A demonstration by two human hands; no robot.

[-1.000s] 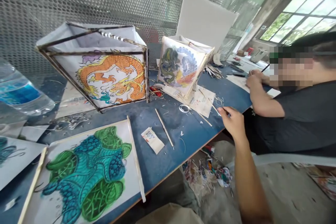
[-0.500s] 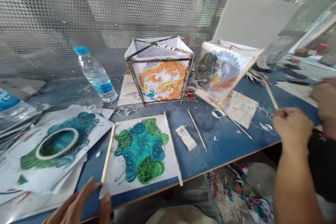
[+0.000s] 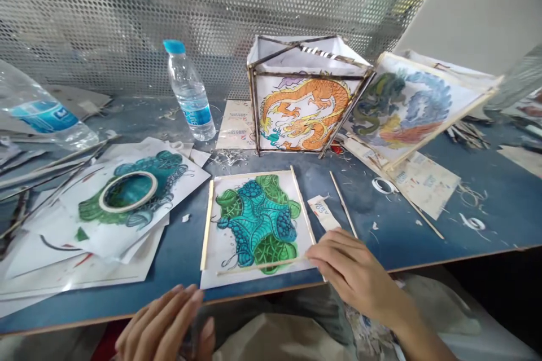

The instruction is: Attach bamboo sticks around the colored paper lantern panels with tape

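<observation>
My right hand pinches a thin bamboo stick and lays it across the lower edge of a green and teal painted sheet on the blue table. Two more sticks run along the sheet's left and right sides. My left hand hovers below the table's front edge, fingers stretched out, holding nothing. Behind the sheet stands a square lantern frame with an orange dragon panel. A second painted lantern leans to its right.
A water bottle stands at the back and another lies at far left. A tape roll rests on a pile of painted sheets at left. A loose stick, a small paper label and shavings lie right of the sheet. Perforated metal wall behind.
My view swung left, away from the seated person. My right hand brought a stick from the table's right end down onto the painted sheet's lower edge. My left hand came into view.
</observation>
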